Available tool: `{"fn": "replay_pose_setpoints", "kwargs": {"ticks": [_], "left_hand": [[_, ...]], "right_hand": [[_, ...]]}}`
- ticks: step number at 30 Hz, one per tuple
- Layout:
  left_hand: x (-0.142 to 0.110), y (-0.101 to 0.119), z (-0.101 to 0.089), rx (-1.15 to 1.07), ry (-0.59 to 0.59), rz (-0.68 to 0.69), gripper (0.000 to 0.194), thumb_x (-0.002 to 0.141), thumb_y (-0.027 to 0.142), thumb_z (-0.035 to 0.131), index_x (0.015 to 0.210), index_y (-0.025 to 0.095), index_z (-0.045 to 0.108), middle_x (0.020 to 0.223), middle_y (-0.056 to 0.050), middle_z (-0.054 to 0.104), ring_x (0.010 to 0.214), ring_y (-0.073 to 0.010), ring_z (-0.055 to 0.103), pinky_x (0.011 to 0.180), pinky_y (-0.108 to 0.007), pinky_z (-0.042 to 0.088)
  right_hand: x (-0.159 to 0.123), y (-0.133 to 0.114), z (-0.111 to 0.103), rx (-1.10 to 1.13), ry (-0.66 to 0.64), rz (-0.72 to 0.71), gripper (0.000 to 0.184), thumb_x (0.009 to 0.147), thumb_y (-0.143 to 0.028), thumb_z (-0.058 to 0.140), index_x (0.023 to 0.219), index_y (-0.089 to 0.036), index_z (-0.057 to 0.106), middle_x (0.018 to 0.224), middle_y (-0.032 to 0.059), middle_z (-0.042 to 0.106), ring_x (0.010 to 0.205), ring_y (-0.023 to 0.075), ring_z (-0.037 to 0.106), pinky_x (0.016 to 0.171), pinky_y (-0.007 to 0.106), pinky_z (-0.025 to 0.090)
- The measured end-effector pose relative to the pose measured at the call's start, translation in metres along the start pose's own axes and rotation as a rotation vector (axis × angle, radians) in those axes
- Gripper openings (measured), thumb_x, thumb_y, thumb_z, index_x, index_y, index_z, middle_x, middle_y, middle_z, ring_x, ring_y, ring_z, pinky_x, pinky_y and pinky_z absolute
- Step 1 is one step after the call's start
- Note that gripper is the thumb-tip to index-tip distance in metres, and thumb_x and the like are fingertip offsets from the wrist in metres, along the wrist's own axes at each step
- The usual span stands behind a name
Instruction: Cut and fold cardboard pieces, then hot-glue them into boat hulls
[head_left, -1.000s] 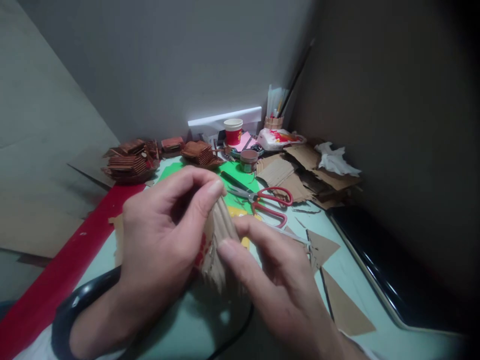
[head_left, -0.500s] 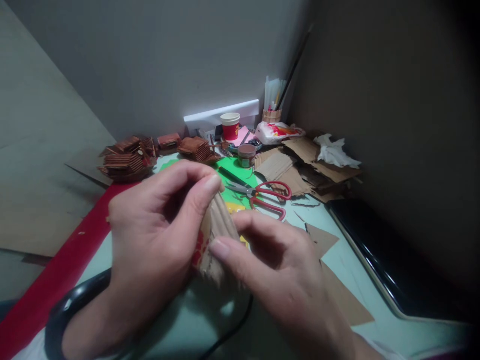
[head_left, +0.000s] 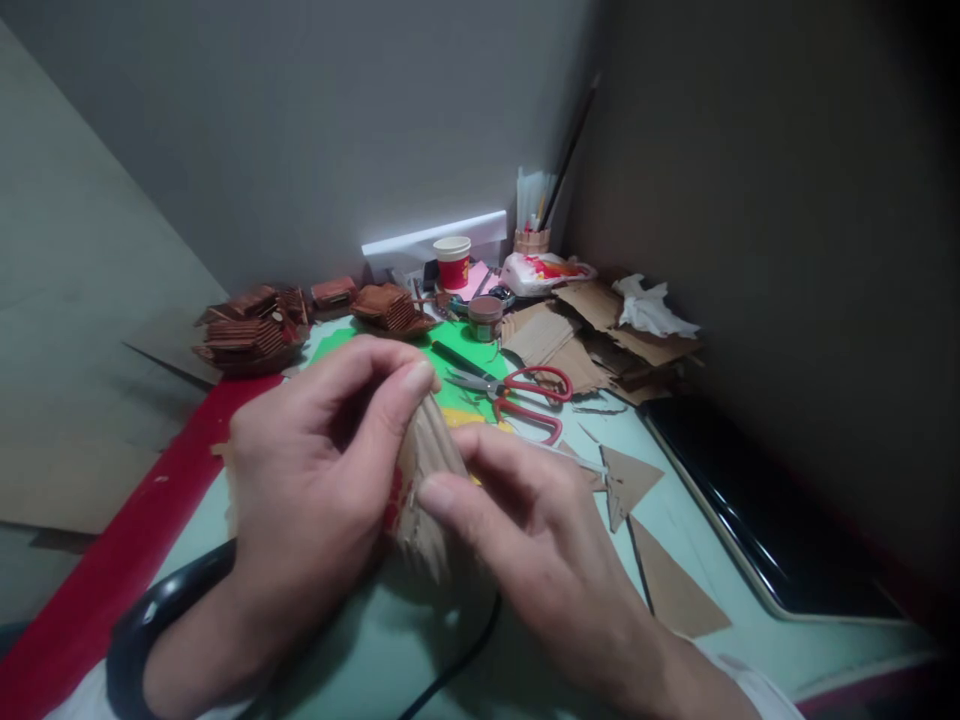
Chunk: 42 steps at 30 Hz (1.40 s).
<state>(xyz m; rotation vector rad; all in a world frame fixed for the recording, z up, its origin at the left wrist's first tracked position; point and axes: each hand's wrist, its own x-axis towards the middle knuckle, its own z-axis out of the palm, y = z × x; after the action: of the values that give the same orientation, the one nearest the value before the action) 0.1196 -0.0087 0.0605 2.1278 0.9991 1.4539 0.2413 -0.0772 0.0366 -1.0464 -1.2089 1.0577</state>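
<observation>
Between my hands is a piece of corrugated cardboard (head_left: 430,450), brown and ridged, with a red printed patch on its left side and a ragged lower edge. My left hand (head_left: 307,450) pinches its top end between thumb and bent forefinger. Lower down on the right, my right hand (head_left: 525,530) has its thumb on the near face, with the forefinger behind the piece. Just beyond them, scissors with red handles (head_left: 517,395) lie on a green sheet (head_left: 337,340). Part of the cardboard is covered by my fingers.
Brown-painted cardboard stacks (head_left: 244,330) stand at the back left. A red paper cup (head_left: 452,265), a small jar (head_left: 485,318) and a straw holder (head_left: 532,240) are at the back. Cardboard scraps (head_left: 547,335) and a black glossy panel (head_left: 750,510) occupy the right. Cut cardboard triangles (head_left: 675,585) lie nearby.
Both hands keep their hold on the cardboard with almost the same grip. The view has shifted slightly, so the background sits a little lower and further left.
</observation>
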Motion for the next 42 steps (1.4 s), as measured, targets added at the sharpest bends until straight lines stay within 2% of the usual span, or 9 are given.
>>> {"fn": "replay_pose_setpoints", "kwargs": {"ticks": [7,12,19,24,27,29,32,39,42], "left_hand": [[0.007,-0.007,0.001,-0.027,-0.007,-0.014,0.013,0.089,0.022,0.066,0.077,0.026,0.069,0.070,0.011,0.065,0.064,-0.0059,0.056,0.059,-0.015,0.043],[0.004,-0.004,-0.001,-0.015,-0.014,-0.024,0.015,0.090,0.019,0.063,0.077,0.026,0.068,0.071,0.010,0.064,0.064,-0.0068,0.056,0.059,-0.017,0.043],[0.003,-0.002,-0.001,-0.010,-0.040,-0.044,0.014,0.089,0.020,0.064,0.077,0.026,0.068,0.071,0.008,0.064,0.064,-0.0090,0.056,0.060,-0.020,0.043],[0.005,-0.003,-0.003,-0.027,-0.069,-0.057,0.014,0.089,0.020,0.064,0.076,0.025,0.068,0.071,0.008,0.063,0.065,-0.0092,0.057,0.061,-0.020,0.044],[0.009,-0.001,-0.005,-0.048,-0.045,-0.065,0.014,0.090,0.022,0.064,0.077,0.026,0.068,0.072,0.008,0.064,0.066,-0.0097,0.057,0.060,-0.021,0.043],[0.012,0.001,-0.008,-0.057,0.012,-0.083,0.013,0.090,0.025,0.064,0.078,0.027,0.070,0.073,0.007,0.064,0.066,-0.0104,0.057,0.060,-0.023,0.043],[0.018,0.006,-0.018,-0.028,0.135,-0.088,0.013,0.090,0.027,0.065,0.079,0.026,0.072,0.074,0.005,0.065,0.067,-0.0116,0.056,0.060,-0.026,0.042],[0.030,0.009,-0.054,0.065,0.453,0.002,0.011,0.090,0.035,0.064,0.084,0.029,0.070,0.075,0.003,0.061,0.068,-0.0161,0.055,0.062,-0.031,0.043],[0.036,0.009,-0.067,0.123,0.588,0.081,0.008,0.090,0.030,0.065,0.084,0.028,0.070,0.076,0.003,0.062,0.071,-0.0152,0.055,0.068,-0.031,0.043]], "right_hand": [[-0.001,0.003,0.000,-0.279,0.007,-0.127,0.009,0.095,-0.022,0.056,0.099,-0.016,0.061,0.097,0.0013,0.064,0.096,0.0160,0.059,0.088,0.026,0.043],[-0.002,0.006,0.001,-0.388,0.056,-0.222,0.003,0.093,-0.019,0.058,0.092,-0.018,0.060,0.090,-0.0005,0.064,0.085,0.0143,0.058,0.079,0.024,0.042],[-0.002,0.001,-0.002,-0.413,0.009,-0.165,0.010,0.095,-0.023,0.056,0.086,-0.018,0.057,0.084,-0.0015,0.058,0.079,0.0145,0.052,0.075,0.027,0.039],[-0.002,-0.003,-0.007,-0.535,0.010,-0.301,0.020,0.096,-0.025,0.053,0.078,-0.016,0.055,0.080,0.0008,0.054,0.080,0.0169,0.049,0.079,0.032,0.035],[0.001,-0.001,-0.011,-0.431,0.144,-0.295,0.019,0.100,-0.029,0.048,0.093,-0.018,0.062,0.093,0.0011,0.063,0.089,0.0160,0.056,0.083,0.030,0.039],[0.004,0.003,-0.014,-0.319,0.303,-0.261,0.015,0.099,-0.032,0.052,0.098,-0.020,0.062,0.098,0.0004,0.064,0.091,0.0152,0.059,0.080,0.027,0.043],[0.010,0.008,-0.015,-0.186,0.428,-0.181,0.018,0.091,-0.034,0.065,0.082,-0.021,0.056,0.083,-0.0014,0.059,0.075,0.0134,0.057,0.065,0.023,0.045],[0.008,0.016,-0.004,-0.339,0.351,-0.211,0.025,0.093,-0.036,0.062,0.073,-0.021,0.059,0.068,-0.0018,0.058,0.064,0.0141,0.055,0.057,0.023,0.040],[0.004,0.021,0.001,-0.396,0.276,-0.347,0.028,0.096,-0.034,0.055,0.071,-0.022,0.060,0.066,-0.0011,0.059,0.060,0.0152,0.056,0.062,0.024,0.045]]}}
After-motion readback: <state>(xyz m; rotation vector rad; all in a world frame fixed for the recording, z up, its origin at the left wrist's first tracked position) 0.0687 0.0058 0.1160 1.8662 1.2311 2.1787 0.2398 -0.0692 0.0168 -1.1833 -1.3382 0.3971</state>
